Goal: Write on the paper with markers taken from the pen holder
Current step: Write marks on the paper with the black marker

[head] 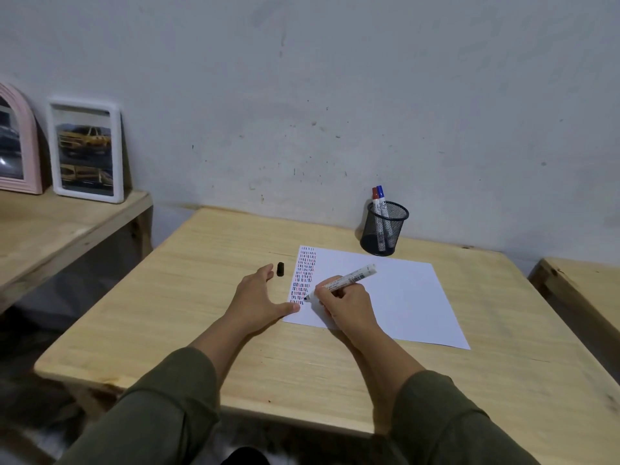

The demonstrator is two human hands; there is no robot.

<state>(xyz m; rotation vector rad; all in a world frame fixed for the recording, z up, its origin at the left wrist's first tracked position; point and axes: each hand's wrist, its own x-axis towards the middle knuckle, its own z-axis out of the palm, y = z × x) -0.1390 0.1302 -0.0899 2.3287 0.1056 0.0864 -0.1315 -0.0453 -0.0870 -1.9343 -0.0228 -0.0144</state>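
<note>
A white sheet of paper [396, 297] lies on the wooden table [208, 263], with columns of short black, red and blue strokes along its left edge. My right hand [347, 305] grips a black marker [349, 279], its tip touching the paper at the bottom of the strokes. My left hand [260, 297] rests flat on the table with fingers spread, the thumb pressing the paper's left corner. The marker's black cap [280, 269] lies on the table just beyond my left fingers. A black mesh pen holder [384, 229] behind the paper holds a red marker [375, 196] and a blue marker [380, 194].
A lower wooden shelf [60, 226] at the left carries a white picture frame [87, 149] and a pink arched frame [16, 139]. Another wooden surface [583, 290] stands at the right. A grey wall [335, 95] runs close behind the table.
</note>
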